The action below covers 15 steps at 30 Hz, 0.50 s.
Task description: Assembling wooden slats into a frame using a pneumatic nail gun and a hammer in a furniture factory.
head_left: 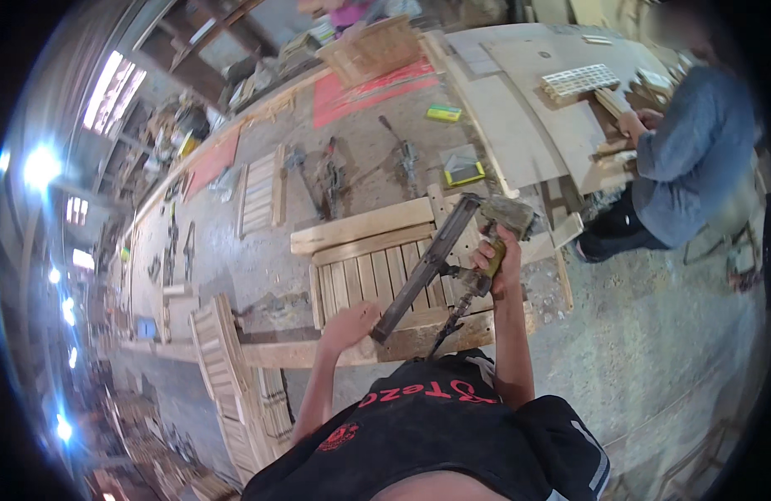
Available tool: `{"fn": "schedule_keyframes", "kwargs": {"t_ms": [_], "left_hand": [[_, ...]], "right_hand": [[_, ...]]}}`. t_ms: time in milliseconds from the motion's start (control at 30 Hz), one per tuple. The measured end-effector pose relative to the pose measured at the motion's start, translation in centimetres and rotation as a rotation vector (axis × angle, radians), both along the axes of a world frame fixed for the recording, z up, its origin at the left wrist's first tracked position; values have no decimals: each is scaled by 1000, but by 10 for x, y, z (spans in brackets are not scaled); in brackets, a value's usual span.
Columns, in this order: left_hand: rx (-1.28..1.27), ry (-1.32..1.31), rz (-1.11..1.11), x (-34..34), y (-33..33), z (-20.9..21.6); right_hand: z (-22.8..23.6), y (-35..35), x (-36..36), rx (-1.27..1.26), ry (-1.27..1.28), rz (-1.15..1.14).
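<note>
My right hand is wrapped round the yellowish handle of an air nail gun. The tool's long dark magazine slants down to the left over a slatted wooden panel, and an air hose hangs from its handle end. The panel, with thick rails along its far and near sides, lies on the workbench in front of me. My left hand is closed beside the panel's near left corner, close to the low end of the magazine. Whatever its fingers may hold is hidden.
More nail guns lie on the bench beyond the panel. Another slatted panel lies left of them, and slatted frames lean at the bench's front edge. A yellow-green box sits farther back. At right, a co-worker handles wood strips.
</note>
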<state>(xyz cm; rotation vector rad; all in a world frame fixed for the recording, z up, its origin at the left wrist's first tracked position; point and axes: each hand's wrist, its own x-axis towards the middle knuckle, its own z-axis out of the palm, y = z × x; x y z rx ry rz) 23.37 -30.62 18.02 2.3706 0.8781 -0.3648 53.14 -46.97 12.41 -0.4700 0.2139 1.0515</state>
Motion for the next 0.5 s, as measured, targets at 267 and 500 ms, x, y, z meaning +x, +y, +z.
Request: {"fn": "schedule_keyframes", "kwargs": {"t_ms": [267, 500], "left_hand": [[-1293, -970, 1608, 42, -43, -151], [-2071, -849, 1182, 111, -23, -167]], "right_hand": [[-45, 39, -18, -101, -94, 210], [-127, 22, -9, -113, -116, 346]]}}
